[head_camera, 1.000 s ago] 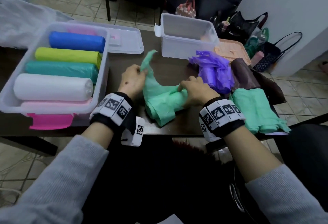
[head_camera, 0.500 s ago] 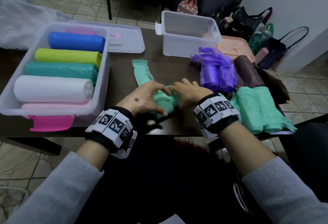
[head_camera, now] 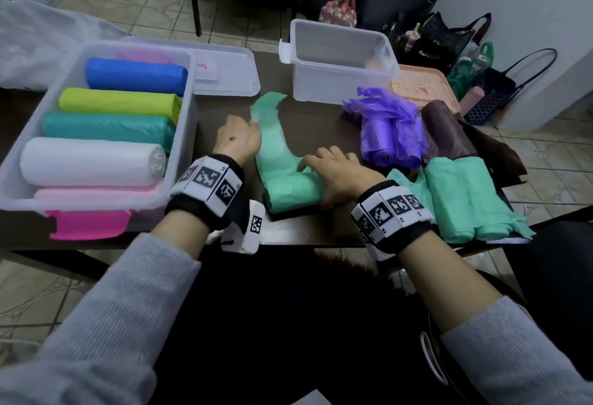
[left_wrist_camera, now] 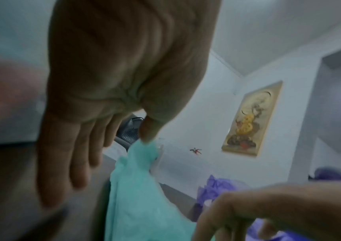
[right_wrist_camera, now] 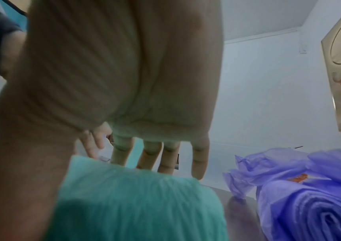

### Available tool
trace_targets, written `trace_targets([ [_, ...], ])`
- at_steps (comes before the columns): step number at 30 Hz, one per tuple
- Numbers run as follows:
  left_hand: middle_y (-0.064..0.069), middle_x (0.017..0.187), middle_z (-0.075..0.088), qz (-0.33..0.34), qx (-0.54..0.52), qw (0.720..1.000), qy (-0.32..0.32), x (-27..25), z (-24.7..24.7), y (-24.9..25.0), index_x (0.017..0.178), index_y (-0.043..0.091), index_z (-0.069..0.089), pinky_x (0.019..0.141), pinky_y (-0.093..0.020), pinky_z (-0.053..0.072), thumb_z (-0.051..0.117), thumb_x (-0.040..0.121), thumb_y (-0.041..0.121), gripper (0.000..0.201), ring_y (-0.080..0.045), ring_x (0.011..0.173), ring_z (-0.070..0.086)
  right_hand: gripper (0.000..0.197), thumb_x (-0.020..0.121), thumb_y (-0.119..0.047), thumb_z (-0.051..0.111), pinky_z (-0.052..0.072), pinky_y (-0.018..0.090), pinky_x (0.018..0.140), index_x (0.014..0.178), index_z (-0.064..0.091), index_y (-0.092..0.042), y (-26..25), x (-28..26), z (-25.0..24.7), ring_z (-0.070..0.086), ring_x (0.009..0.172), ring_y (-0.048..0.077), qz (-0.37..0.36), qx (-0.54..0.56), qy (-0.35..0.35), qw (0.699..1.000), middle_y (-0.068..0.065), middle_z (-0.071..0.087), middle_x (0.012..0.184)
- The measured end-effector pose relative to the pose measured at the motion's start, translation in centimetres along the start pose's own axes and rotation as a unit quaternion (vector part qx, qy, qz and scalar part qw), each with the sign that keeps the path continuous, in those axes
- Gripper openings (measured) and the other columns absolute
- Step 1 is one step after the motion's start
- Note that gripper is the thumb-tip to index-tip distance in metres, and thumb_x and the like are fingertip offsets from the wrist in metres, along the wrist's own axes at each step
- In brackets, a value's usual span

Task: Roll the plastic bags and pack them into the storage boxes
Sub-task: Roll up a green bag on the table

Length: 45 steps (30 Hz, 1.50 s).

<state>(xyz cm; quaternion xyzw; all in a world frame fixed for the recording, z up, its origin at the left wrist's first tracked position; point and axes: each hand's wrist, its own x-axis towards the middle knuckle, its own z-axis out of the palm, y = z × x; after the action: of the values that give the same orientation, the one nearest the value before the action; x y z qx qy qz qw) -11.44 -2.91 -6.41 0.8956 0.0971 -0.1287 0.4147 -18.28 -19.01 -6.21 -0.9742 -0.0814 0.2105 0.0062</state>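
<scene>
A mint-green plastic bag point(head_camera: 282, 180) lies on the dark table point(head_camera: 317, 122), its near end wound into a thick roll and its loose tail running away from me. My left hand point(head_camera: 239, 138) pinches the tail's left edge between thumb and finger; in the left wrist view the thumb point(left_wrist_camera: 145, 133) meets the bag's point(left_wrist_camera: 136, 187) tip. My right hand point(head_camera: 333, 170) lies flat on the roll, straight fingers point(right_wrist_camera: 155, 156) pressing across the green bag point(right_wrist_camera: 136, 203). The clear storage box point(head_camera: 189, 135) at left holds blue, yellow, teal, white and pink rolls. A second clear box point(head_camera: 340, 83) stands behind.
Loosely rolled purple bags point(head_camera: 388, 135) and a brown roll point(head_camera: 446, 131) lie right of my hands. More folded mint-green bags point(head_camera: 465, 199) sit at the table's right front corner. A clear lid point(head_camera: 227, 74) and an orange lid point(head_camera: 423, 86) lie at the back. Handbags stand on the floor.
My left hand left the roll, moved forward along the tail and took hold of its edge. The right hand stayed on the roll, which is now thicker.
</scene>
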Motion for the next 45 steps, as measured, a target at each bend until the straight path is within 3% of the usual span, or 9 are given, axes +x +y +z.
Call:
trace_targets([
  [8,-0.011,0.123,0.059,-0.078,-0.065,0.981,-0.167,1.9,2.1,-0.1,0.127,0.004,0.05,0.095,-0.043,0.049,0.078,0.071,0.04,0.072,-0.029,0.107,0.061,0.071,0.068,-0.028,0.075,0.029,0.042,0.099,0.132,0.044,-0.027,-1.8,-0.4,0.5,0.032,0.122,0.024,-0.029,-0.023,0.009,0.999,0.005,0.039,0.124],
  [14,-0.014,0.1,0.067,-0.068,-0.229,0.954,-0.18,0.5,1.3,1.9,0.114,-0.002,0.06,0.077,-0.041,0.053,0.07,0.082,0.006,0.034,-0.024,0.078,0.064,0.064,0.068,-0.027,0.076,0.034,0.04,0.091,0.124,0.045,-0.021,-2.3,-1.1,1.6,0.044,0.115,0.024,-0.04,0.004,-0.02,0.999,0.005,0.05,0.118],
  [16,-0.012,0.094,0.067,-0.055,-0.274,0.943,-0.183,0.1,0.8,2.5,0.109,-0.003,0.061,0.082,-0.043,0.053,0.067,0.083,0.001,0.027,-0.021,0.071,0.064,0.06,0.067,-0.025,0.076,0.037,0.037,0.087,0.12,0.048,-0.02,-2.4,-1.3,1.9,0.046,0.112,0.025,-0.044,0.013,-0.026,0.999,0.006,0.051,0.115],
  [22,-0.009,0.104,0.064,0.01,-0.298,0.944,-0.144,-0.2,-1.1,4.7,0.118,-0.002,0.058,0.078,-0.032,0.051,0.067,0.083,0.005,0.036,-0.02,0.089,0.062,0.049,0.073,-0.016,0.068,0.041,0.037,0.084,0.118,0.048,-0.017,-3.1,-1.6,2.1,0.049,0.11,0.027,-0.052,0.012,-0.012,0.999,0.007,0.052,0.113],
  [28,-0.013,0.116,0.064,0.053,-0.269,0.958,-0.09,0.5,-2.7,6.9,0.117,-0.002,0.058,0.094,-0.042,0.05,0.074,0.079,0.013,0.044,-0.026,0.104,0.062,0.049,0.078,-0.01,0.06,0.037,0.039,0.088,0.124,0.049,-0.021,-3.7,-1.9,1.9,0.048,0.112,0.026,-0.065,0.0,0.029,0.997,0.005,0.048,0.114],
  [34,-0.01,0.113,0.066,0.058,-0.261,0.961,-0.068,2.5,-2.8,7.2,0.117,0.001,0.06,0.092,-0.043,0.052,0.078,0.074,0.017,0.049,-0.025,0.101,0.064,0.047,0.08,-0.009,0.058,0.033,0.042,0.093,0.123,0.041,-0.013,-4.2,-2.1,1.9,0.043,0.117,0.027,-0.044,-0.048,0.039,0.997,0.009,0.044,0.121],
  [40,-0.006,0.117,0.063,0.071,-0.203,0.977,-0.015,3.6,-2.4,6.4,0.117,0.006,0.058,0.096,-0.038,0.049,0.076,0.077,0.023,0.047,-0.022,0.105,0.061,0.047,0.078,-0.009,0.059,0.038,0.041,0.091,0.122,0.042,-0.013,-4.1,-1.4,2.3,0.042,0.115,0.028,-0.049,0.007,-0.002,0.999,0.009,0.045,0.119],
  [43,-0.009,0.132,0.043,0.131,0.028,0.986,0.096,2.9,-1.6,5.9,0.131,0.007,0.041,0.101,-0.037,0.041,0.073,0.08,0.029,0.064,-0.025,0.121,0.042,0.052,0.077,-0.009,0.061,0.039,0.039,0.094,0.125,0.042,-0.014,-3.7,-1.1,2.4,0.041,0.115,0.026,-0.046,0.048,-0.007,0.998,0.007,0.047,0.12],
  [45,-0.015,0.136,0.039,0.187,0.163,0.966,0.073,2.1,-0.9,5.2,0.133,0.004,0.041,0.101,-0.04,0.038,0.073,0.08,0.028,0.066,-0.03,0.125,0.038,0.054,0.077,-0.012,0.063,0.036,0.037,0.094,0.127,0.042,-0.015,-3.4,-1.0,2.4,0.039,0.116,0.025,-0.046,0.054,-0.008,0.997,0.007,0.044,0.121],
])
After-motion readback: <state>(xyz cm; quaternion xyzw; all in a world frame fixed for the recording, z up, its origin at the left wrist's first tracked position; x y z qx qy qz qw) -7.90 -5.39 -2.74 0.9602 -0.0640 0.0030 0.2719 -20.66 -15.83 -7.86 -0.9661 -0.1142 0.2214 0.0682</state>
